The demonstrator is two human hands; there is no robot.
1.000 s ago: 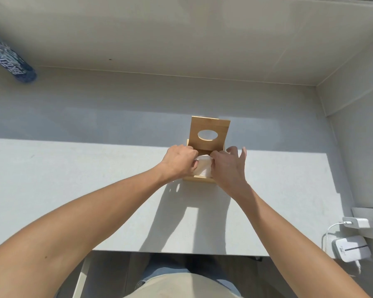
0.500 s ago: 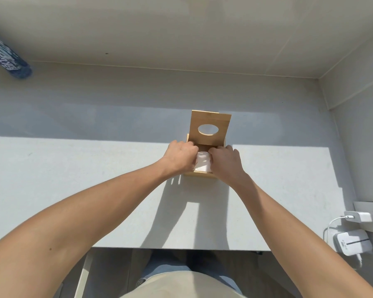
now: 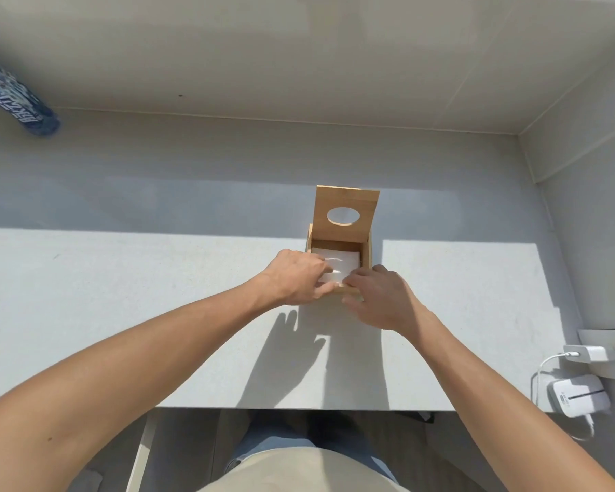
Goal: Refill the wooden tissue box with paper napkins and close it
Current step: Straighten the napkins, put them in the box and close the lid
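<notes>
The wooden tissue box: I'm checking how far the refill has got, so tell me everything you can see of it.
The wooden tissue box is a small, light bamboo-looking cube standing on the grey table, in sunlight. Its hinged lid, with an oval dispensing hole, stands upright at the far edge, so the box is open. White paper napkins lie flat inside. The left hand rests on the near-left rim with fingers on the napkins; the right hand touches the near-right corner.

Smooth pale wooden tissue box (image 3: 366, 250) holds matt white paper napkins (image 3: 338, 261) on a matt table (image 3: 121, 296).
</notes>
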